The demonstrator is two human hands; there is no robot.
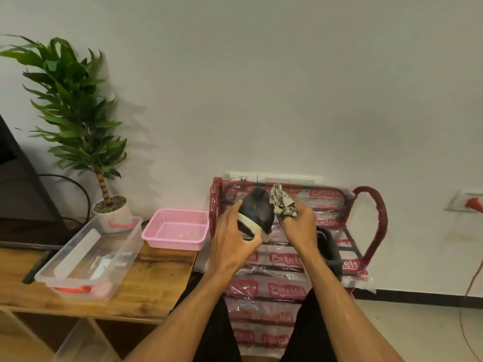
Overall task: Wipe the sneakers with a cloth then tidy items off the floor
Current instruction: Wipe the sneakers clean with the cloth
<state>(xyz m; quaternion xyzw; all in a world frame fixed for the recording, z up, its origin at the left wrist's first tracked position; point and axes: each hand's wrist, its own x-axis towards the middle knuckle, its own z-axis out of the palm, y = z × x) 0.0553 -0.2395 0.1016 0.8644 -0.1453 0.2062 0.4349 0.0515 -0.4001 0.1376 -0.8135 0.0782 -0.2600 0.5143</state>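
Left hand [232,232] grips the black sneaker [258,210] by its pale sole above the rack [366,188], its length tilted up and far, while the right hand [300,223] clutches the bunched cloth [283,205] just right of it.

black sneaker [257,209] held tilted, white sole leftward; patterned cloth [283,203] bunched just beside.

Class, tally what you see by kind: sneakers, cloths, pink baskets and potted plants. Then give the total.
sneaker: 2
cloth: 1
pink basket: 1
potted plant: 1
Total: 5
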